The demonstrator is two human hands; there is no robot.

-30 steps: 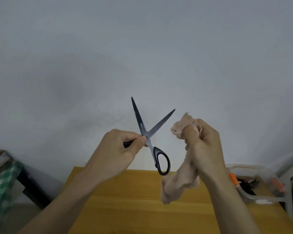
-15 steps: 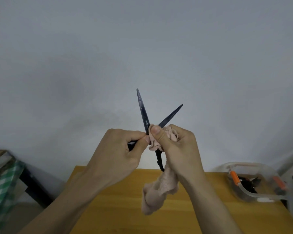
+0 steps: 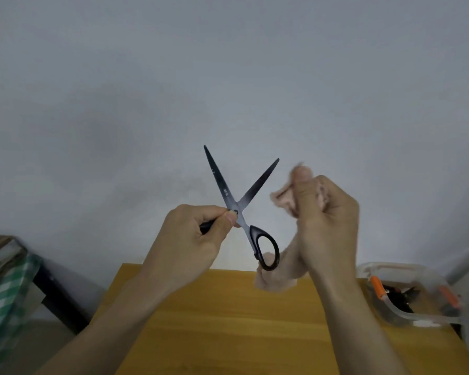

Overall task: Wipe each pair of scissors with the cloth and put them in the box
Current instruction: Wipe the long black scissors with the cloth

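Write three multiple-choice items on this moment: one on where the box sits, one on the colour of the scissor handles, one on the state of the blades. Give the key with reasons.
1. Where is the box?
A. On the table's right side
B. On the table's left side
C. In the left hand

2. What colour are the handles of the scissors?
A. Orange
B. Black
C. Green

3. How are the blades?
A. Closed
B. Wrapped in cloth
C. Spread open

Key: 1 A, the clear box sits at the right table edge. 2 B, the visible handle loop is black. 3 C, the blades form a V, clear of the cloth held in the right hand, while the left hand grips one handle.
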